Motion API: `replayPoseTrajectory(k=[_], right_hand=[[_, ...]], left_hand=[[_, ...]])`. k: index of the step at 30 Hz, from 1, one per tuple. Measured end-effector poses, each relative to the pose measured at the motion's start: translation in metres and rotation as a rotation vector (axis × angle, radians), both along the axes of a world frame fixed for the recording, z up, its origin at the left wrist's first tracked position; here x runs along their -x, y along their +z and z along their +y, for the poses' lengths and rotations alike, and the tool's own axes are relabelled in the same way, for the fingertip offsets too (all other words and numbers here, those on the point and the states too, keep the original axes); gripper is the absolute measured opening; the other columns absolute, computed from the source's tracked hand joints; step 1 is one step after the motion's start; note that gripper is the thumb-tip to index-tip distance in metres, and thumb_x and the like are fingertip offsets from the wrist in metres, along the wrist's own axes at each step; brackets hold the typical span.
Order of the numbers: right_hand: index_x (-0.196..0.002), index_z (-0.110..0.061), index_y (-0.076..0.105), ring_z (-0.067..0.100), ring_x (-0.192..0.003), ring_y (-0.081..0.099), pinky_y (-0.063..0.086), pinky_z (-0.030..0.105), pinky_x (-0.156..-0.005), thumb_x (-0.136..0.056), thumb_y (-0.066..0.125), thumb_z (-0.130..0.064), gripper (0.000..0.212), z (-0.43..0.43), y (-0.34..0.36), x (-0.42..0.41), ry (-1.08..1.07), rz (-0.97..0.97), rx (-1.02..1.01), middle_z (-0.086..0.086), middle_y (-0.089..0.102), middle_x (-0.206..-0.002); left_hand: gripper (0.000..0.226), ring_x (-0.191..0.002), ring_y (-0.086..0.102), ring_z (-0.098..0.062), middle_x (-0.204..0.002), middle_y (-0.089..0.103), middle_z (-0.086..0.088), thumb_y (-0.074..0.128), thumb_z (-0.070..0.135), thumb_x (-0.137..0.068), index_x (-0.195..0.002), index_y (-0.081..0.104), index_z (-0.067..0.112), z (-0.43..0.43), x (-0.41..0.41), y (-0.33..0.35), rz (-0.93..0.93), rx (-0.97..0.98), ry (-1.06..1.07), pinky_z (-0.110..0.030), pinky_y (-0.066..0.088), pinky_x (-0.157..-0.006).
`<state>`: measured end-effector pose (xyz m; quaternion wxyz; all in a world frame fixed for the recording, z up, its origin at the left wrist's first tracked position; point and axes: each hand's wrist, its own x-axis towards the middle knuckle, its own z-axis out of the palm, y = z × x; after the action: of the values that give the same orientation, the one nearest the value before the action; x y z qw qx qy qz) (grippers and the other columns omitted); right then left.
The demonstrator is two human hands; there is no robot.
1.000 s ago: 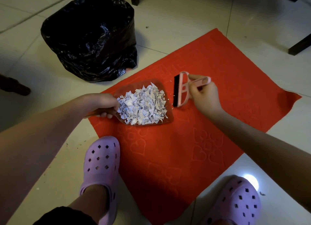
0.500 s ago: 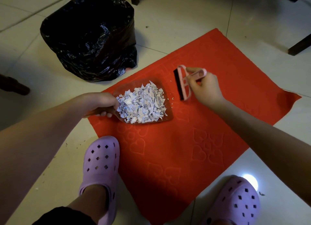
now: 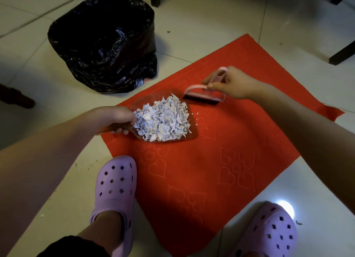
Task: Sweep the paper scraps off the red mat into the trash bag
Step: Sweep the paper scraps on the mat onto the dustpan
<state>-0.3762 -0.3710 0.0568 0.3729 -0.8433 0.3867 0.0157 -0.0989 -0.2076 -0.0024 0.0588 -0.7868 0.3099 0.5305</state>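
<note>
Paper scraps (image 3: 163, 120) heaped in the dustpan (image 3: 193, 134) at the left edge of the red mat (image 3: 211, 170).
I see my left hand (image 3: 115, 117) gripping the dustpan handle, the pile just beside its fingers (image 3: 121, 131); my right hand (image 3: 236, 83) pinches the pink brush (image 3: 201, 98), bristles down just beyond the pile. The trash bag (image 3: 103, 41) stands past the mat's far-left edge.

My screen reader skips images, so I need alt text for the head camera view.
A person's left hand holds a clear dustpan heaped with paper scraps on a red mat, while the right hand holds a pink brush beside it. A black trash bag stands on the tiled floor beyond.
</note>
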Motion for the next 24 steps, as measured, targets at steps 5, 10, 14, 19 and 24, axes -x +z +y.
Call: replayPoseTrajectory(k=[5,10,14,19,24], right_hand=[[-0.114,-0.015,0.066,0.026,-0.108,0.059,0.048,0.04,-0.093,-0.092,0.056,-0.016,0.024,-0.008,-0.011,-0.003,-0.049,0.073,0.249,0.008,0.066,-0.117],[-0.108,-0.018,0.067,0.027,-0.1,0.061,0.05,0.042,-0.088,-0.092,0.057,-0.022,0.02,-0.004,-0.022,-0.02,0.032,0.231,0.195,0.008,0.068,-0.109],[-0.103,-0.007,0.064,0.032,-0.088,0.06,0.049,0.039,-0.075,-0.088,0.06,-0.034,0.031,-0.009,-0.007,-0.019,0.108,0.383,0.261,0.013,0.065,-0.096],[-0.102,-0.008,0.064,0.036,-0.092,0.06,0.049,0.04,-0.077,-0.089,0.056,-0.036,0.032,-0.004,0.01,-0.023,0.02,0.268,0.4,0.016,0.065,-0.101],[-0.093,0.0,0.059,0.032,-0.082,0.057,0.034,0.032,-0.064,-0.091,0.055,-0.035,0.035,0.009,-0.008,-0.039,-0.018,0.265,0.323,0.013,0.055,-0.084]], left_hand=[[0.019,-0.032,0.038,-0.012,-0.048,0.057,-0.005,0.046,0.015,-0.089,-0.08,0.057,0.004,0.0,0.0,0.0,-0.004,-0.008,0.003,-0.021,0.029,-0.043],[0.018,-0.032,0.037,-0.012,-0.048,0.056,-0.005,0.046,0.014,-0.089,-0.081,0.058,0.004,0.0,0.001,0.001,0.004,-0.008,0.012,-0.02,0.029,-0.043],[0.02,-0.031,0.037,-0.012,-0.047,0.056,-0.004,0.046,0.014,-0.089,-0.079,0.058,0.003,0.001,0.002,0.001,0.007,-0.008,-0.004,-0.02,0.029,-0.043],[0.021,-0.031,0.037,-0.012,-0.046,0.056,-0.005,0.045,0.014,-0.089,-0.077,0.058,0.003,0.0,0.002,-0.001,-0.003,-0.013,0.002,-0.02,0.029,-0.044],[0.022,-0.033,0.038,-0.013,-0.047,0.056,-0.004,0.045,0.016,-0.089,-0.076,0.059,0.003,0.0,0.0,-0.003,-0.002,-0.018,0.007,-0.021,0.029,-0.043]])
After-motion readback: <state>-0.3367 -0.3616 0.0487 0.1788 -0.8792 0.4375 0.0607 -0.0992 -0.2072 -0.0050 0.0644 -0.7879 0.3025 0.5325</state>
